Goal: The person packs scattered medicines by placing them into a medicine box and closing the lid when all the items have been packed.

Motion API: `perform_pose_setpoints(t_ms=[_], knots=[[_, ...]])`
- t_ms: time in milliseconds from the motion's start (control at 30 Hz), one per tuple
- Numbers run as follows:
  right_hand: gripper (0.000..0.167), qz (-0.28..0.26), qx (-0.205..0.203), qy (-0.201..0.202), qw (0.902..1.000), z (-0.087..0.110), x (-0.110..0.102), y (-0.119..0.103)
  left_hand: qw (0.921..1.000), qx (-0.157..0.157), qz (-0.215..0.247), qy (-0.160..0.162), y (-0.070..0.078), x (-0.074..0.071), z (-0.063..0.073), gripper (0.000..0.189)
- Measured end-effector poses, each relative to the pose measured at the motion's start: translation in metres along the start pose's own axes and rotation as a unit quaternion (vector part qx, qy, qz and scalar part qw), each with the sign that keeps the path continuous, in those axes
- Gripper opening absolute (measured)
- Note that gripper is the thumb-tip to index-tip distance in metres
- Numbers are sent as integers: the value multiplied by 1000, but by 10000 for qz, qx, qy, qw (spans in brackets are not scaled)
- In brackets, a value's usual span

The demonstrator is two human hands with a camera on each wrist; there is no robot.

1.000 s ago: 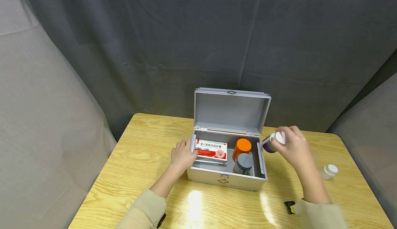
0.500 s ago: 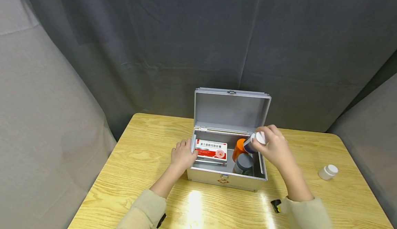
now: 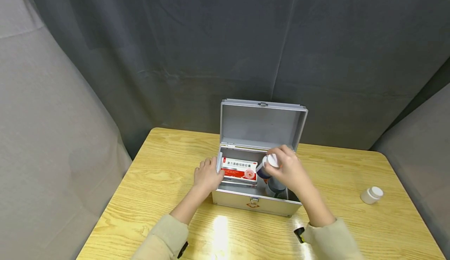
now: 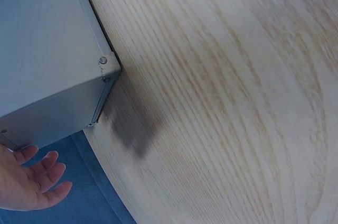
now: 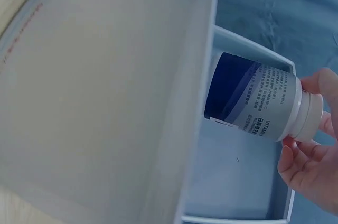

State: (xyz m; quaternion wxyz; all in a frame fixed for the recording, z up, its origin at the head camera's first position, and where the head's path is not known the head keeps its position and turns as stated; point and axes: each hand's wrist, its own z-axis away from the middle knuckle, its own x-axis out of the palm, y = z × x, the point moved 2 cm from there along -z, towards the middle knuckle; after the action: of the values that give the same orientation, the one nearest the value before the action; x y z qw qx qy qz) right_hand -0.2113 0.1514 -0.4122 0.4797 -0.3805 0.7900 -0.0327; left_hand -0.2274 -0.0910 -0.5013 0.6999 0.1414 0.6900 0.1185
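By its white cap, my right hand [image 3: 287,167] grips a dark blue and white vitamin bottle [image 5: 253,97] over the inside of an open silver medicine case [image 3: 242,204]. The right wrist view shows the bottle partly behind the case's front wall. My left hand [image 3: 208,175] rests on the case's left rim, its thumb over the edge. Inside, a red and white medicine box [image 3: 240,170] lies on the left. A grey-lidded jar [image 3: 276,186] stands on the right, partly under my right hand; the orange bottle behind it is almost wholly hidden.
A small white bottle [image 3: 371,195] stands on the wooden table [image 3: 168,166] at the right. The case's lid [image 3: 261,125] is raised at the back, in front of a dark grey curtain [image 3: 197,56].
My right hand has carried the vitamin bottle left, from outside the case's right side to above its interior near the medicine box. My left hand has stayed on the rim.
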Motion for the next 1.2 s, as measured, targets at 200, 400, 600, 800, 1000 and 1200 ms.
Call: perform_pose_setpoints(t_ms=[200,400,600,800,1000,1200], knots=[[23,-85,63,-343,9994,0,14,-8,10000,10,-2,15,0,0,0,53],[24,-163,-15,-614,9980,0,27,-15,10000,-2,-18,-11,-1,0,-1,54],[24,-119,-58,-835,9964,2,40,-19,10000,-17,-37,-75,0,0,-1,55],[24,-149,-272,-963,9949,3,55,-22,10000,-32,-85,-35,0,0,-1,55],[26,-179,-375,-1191,9920,2,66,-25,9999,0,-104,65,-1,2,-2,54],[25,-80,-448,-1399,9891,1,78,-27,9998,33,-163,76,-1,2,-2,53]])
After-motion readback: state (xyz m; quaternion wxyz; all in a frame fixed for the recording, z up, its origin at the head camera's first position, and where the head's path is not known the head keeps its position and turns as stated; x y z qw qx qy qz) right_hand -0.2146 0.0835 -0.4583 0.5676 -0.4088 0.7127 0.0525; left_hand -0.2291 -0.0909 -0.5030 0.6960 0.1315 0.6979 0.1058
